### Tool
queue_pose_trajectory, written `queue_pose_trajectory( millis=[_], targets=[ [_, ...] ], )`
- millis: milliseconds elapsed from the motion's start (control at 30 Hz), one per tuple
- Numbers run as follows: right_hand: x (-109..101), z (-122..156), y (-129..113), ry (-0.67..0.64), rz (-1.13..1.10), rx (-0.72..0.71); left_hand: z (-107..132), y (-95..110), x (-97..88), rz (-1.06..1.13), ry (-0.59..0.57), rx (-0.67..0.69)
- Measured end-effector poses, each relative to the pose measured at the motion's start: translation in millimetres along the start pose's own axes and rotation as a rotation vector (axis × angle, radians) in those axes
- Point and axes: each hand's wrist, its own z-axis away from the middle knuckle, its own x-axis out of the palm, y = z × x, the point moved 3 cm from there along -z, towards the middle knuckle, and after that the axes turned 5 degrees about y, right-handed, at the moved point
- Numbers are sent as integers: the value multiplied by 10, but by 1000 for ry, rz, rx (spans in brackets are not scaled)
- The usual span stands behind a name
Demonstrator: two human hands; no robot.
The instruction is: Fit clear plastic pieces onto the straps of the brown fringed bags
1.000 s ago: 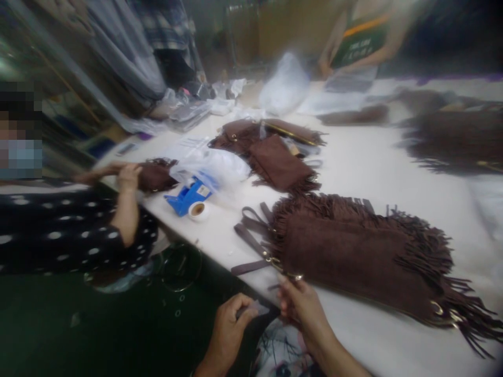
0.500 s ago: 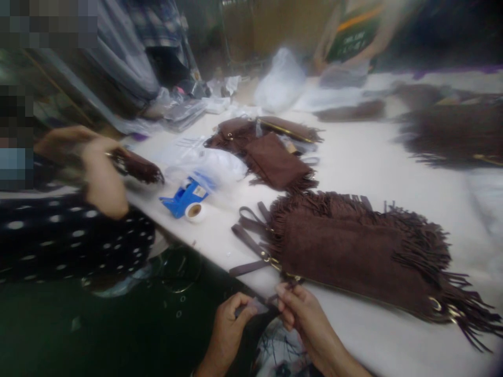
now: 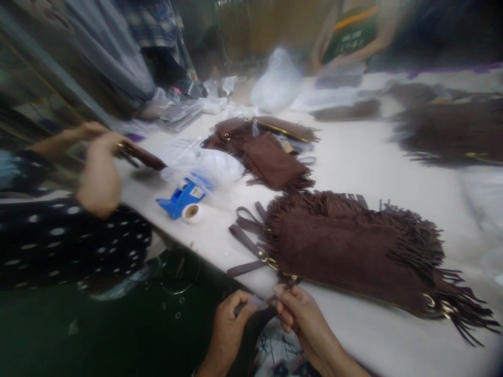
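At the table's front edge, my left hand is closed in a pinch on a small piece of clear plastic film. Just to its right, my right hand pinches a thin dark brown strap, whose far end is hidden by the fingers. The fingertips of both hands are close together. Beyond them lies a brown fringed bag with gold rings and clasps. Loose brown strap loops stick out from its left end, close above my hands.
A blue tape dispenser with a tape roll sits near the left table edge. Smaller brown bags and a white plastic bag lie farther back. A co-worker's arm at left handles a brown item.
The view has shifted slightly. My hands keep their pinches almost in place. At left, the co-worker's hands have turned the brown item.
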Motion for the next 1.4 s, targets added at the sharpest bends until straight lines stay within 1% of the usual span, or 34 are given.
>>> queue_pose_trajectory(
  millis=[267,433,567,633,733,867,1000,1067,1167,1233,1300,1400],
  targets=[
    [-18,-14,41,-5,16,-23,28,17,22,-28,29,30],
    [-5,3,9,24,47,-44,77,7,101,-63,56,75],
    [-10,1,-1,17,48,-49,111,51,174,-47,53,58],
    [-23,-2,-2,3,70,-48,112,79,211,-1,34,20],
    [-53,-11,5,-23,108,-51,98,87,289,113,-25,-70],
    [-101,-31,34,-56,155,-21,66,32,434,268,-86,-164],
    [-159,-35,10,-85,224,11,44,-35,574,451,-197,-227],
    [-213,-36,-52,-35,257,-37,30,-75,585,461,-189,-267],
    [-305,-47,-155,108,261,-156,4,-132,554,406,-137,-323],
    [-339,-65,-181,178,244,-199,-11,-149,545,405,-136,-342],
    [-345,-88,-170,206,195,-207,-24,-143,553,427,-150,-338],
    [-333,-120,-123,193,90,-171,-43,-99,585,429,-164,-316]
  ],
)
